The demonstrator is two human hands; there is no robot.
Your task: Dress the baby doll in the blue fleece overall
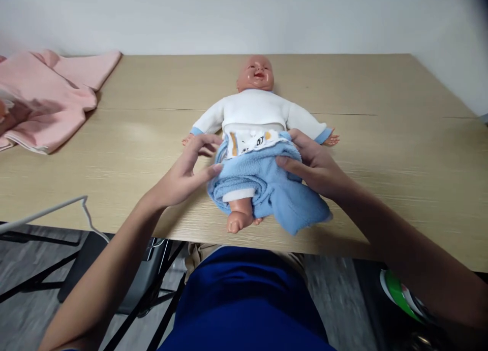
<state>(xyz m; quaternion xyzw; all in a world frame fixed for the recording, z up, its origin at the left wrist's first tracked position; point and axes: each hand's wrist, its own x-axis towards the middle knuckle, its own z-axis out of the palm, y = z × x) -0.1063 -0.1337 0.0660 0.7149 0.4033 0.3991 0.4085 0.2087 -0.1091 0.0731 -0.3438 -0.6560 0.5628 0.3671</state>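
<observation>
A baby doll (254, 107) in a white top lies on its back on the wooden table (381, 153), head toward the wall. Light blue trousers (267, 183) are bunched around its hips and legs, and one bare foot sticks out near the front edge. My left hand (186, 170) pinches the trousers' waistband at the doll's left side in view. My right hand (314, 163) grips the waistband on the other side, fingers curled into the cloth.
A pink garment (53, 97) lies crumpled at the far left of the table. A white cable (57, 209) crosses the front left edge. Below the table are black stand legs (34, 280) and a green and white object (400, 292) on the floor.
</observation>
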